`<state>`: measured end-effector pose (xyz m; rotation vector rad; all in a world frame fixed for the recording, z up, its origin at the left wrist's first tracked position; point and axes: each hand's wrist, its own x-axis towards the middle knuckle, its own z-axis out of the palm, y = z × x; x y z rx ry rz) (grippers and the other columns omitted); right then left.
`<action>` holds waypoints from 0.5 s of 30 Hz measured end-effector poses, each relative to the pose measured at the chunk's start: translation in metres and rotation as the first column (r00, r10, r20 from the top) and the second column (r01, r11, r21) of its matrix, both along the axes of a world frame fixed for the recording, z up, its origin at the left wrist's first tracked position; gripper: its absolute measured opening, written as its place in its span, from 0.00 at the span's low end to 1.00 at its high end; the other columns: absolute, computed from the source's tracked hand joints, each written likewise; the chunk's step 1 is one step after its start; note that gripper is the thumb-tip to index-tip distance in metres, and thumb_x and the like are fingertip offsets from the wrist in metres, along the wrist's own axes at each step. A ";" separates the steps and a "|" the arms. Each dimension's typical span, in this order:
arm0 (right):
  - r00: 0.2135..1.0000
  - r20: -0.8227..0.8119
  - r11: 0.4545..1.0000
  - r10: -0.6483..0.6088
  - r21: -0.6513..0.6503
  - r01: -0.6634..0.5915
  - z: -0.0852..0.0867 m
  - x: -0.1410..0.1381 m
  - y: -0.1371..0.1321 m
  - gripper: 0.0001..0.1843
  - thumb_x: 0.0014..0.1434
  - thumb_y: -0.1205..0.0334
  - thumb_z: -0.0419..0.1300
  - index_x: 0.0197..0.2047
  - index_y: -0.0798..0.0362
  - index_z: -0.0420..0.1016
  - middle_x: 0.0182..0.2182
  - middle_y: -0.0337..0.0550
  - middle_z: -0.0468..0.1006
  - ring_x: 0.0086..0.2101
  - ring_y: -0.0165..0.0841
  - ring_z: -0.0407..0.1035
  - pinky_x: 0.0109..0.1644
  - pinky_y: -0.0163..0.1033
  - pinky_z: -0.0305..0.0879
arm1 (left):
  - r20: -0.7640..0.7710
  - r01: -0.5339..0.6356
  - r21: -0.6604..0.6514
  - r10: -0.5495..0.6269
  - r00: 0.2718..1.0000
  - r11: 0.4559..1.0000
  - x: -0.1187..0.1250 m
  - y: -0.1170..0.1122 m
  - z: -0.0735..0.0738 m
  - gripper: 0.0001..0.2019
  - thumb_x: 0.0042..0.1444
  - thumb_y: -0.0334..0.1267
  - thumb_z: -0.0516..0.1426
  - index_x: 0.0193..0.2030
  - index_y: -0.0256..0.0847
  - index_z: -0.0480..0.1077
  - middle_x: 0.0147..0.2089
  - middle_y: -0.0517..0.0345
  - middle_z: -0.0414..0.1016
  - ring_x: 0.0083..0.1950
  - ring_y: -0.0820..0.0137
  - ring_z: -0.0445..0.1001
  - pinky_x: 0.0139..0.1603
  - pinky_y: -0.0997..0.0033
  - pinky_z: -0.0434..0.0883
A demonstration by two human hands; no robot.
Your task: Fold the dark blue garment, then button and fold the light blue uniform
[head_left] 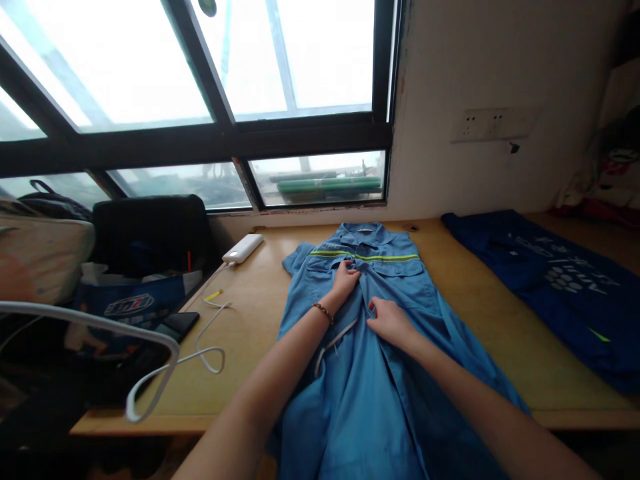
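A light blue work shirt [400, 293] with a yellow stripe across the chest lies front up, its collar toward the wall and its lower part falling over the near table edge. My left hand [345, 281], with a beaded bracelet at the wrist, pinches the front opening just below the stripe. Lower down and to the right, my right hand [393, 323] has its fingers closed on the cloth along the same opening. A white cord [330, 345] runs over the shirt beside my left forearm.
A dark blue garment with white print [550, 280] lies on the right of the wooden table [255, 320]. On the left are a white power bank [243, 249] with a cable and a dark phone [181, 325]. A white cable [100, 310] loops across the front left.
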<state>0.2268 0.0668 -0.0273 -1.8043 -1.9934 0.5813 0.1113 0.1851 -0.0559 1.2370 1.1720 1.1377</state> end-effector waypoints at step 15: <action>0.277 -0.900 0.840 -0.338 -0.421 -0.342 0.012 0.029 0.013 0.12 0.41 0.68 0.62 0.34 0.56 0.71 0.25 0.41 0.77 0.24 0.30 0.71 0.30 0.34 0.68 | -0.109 0.584 0.067 -0.576 0.810 0.809 -0.041 -0.033 0.019 0.52 0.35 0.32 0.64 0.63 0.44 0.36 0.59 0.42 0.56 0.60 0.61 0.55 0.59 0.57 0.52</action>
